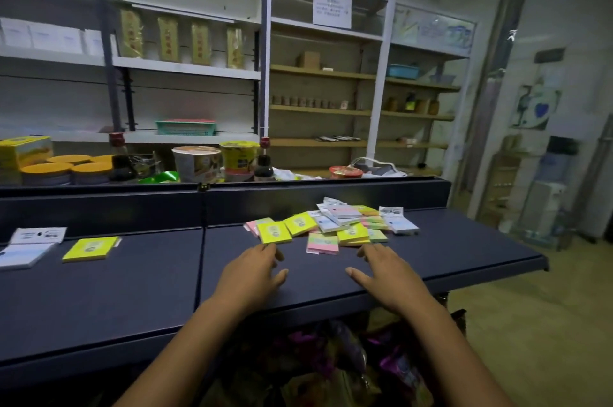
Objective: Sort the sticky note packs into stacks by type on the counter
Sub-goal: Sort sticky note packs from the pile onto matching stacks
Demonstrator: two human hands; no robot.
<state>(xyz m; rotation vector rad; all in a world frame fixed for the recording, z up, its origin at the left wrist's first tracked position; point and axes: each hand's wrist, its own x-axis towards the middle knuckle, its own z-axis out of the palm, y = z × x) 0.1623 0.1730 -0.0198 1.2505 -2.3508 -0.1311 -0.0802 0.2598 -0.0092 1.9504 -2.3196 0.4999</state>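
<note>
Both hands reach over the dark counter [132, 290] toward a loose heap of sticky note packs [335, 224]; the left hand [255, 269] has its fingers relaxed and slightly spread, holding nothing, its fingertips just at the near edge of a yellow pack [274, 232]; the right hand [386, 274] is likewise spread and holding nothing, close to a pink pack [322, 243]. Far to the left lie the started stacks: a yellow stack [90, 249] and, beside it, a white stack [25, 254] with a white card [39, 235] behind it.

The heap is jumbled and overlapping, so lifting one pack could drag its neighbours along or slide them toward the counter's right end; the yellow and yellow-green packs look alike in this dim light, so a pack could land on the wrong stack; a carelessly placed pack may skew the yellow stack.

On the shelves behind, a green basket [185, 127] and a blue tub [403, 71] stand; what they hold cannot be seen.
</note>
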